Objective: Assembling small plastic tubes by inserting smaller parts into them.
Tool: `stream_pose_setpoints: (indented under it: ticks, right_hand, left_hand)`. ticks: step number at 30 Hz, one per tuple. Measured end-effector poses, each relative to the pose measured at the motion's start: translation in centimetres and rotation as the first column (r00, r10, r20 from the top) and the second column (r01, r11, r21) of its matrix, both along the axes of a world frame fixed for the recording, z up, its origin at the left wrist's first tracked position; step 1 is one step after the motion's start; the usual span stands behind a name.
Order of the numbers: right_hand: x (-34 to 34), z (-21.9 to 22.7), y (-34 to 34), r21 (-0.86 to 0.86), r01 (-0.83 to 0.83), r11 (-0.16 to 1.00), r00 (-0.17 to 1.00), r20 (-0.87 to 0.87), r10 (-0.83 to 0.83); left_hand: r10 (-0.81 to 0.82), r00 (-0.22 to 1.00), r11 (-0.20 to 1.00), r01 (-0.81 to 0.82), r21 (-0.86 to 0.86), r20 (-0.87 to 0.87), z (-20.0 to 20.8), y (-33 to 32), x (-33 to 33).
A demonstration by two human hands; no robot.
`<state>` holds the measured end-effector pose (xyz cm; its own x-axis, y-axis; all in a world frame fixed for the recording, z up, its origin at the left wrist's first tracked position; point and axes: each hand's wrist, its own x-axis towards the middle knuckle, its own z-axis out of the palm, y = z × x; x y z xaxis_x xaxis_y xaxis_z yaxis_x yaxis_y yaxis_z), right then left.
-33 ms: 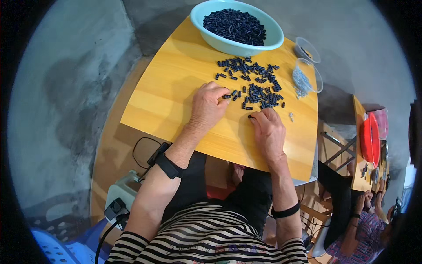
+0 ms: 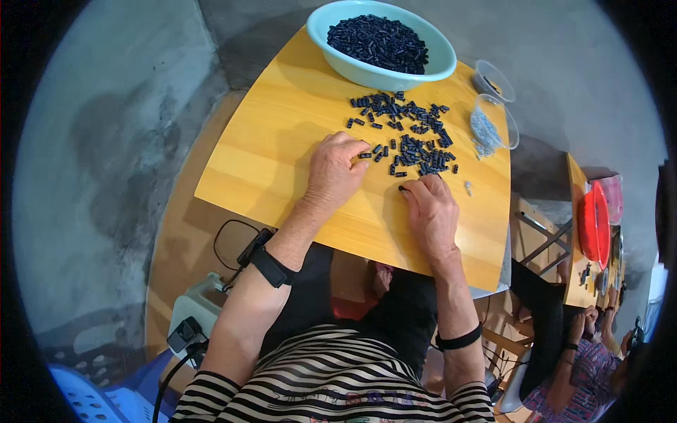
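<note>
Right hand (image 2: 431, 211) pinches a small black piece (image 2: 403, 188) beside the loose pile (image 2: 423, 155); tiny fingertip hold, so it could slip. Left hand (image 2: 333, 169) has fingertips at another black piece (image 2: 364, 156), can't tell if gripped. Stray knuckle could scatter the pile. Clear tub (image 2: 510, 125) near desk (image 2: 268, 141) edge: a bump might spill beads (image 2: 484, 130).

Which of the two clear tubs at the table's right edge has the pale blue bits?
The nearer clear tub, closer to the right hand: pale blue bits lie in it. The farther clear tub shows something dark instead.
</note>
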<state>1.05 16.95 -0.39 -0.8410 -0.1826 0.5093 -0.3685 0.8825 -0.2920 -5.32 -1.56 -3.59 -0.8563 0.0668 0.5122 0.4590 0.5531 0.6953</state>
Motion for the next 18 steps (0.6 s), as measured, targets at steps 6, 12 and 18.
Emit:
stream_pose_setpoints:
  ticks: [6,12,18]
  right_hand:
    - [0.7,-0.8,-1.2,0.045,-0.059,0.997,0.998,-0.021,0.060]
    - [0.3,-0.8,-3.3,-0.100,-0.080,0.992,0.997,0.012,0.081]
    - [-0.4,-0.9,-4.4,-0.237,-0.081,0.968,0.992,0.077,0.102]
  left_hand:
    - [-0.014,1.000,0.993,0.011,0.119,0.023,0.3,-0.3,0.6]
    - [-0.175,0.974,0.974,0.151,0.166,0.145,0.6,-1.6,3.7]
    - [-0.155,0.987,0.988,0.155,-0.001,0.054,0.9,-1.4,4.1]
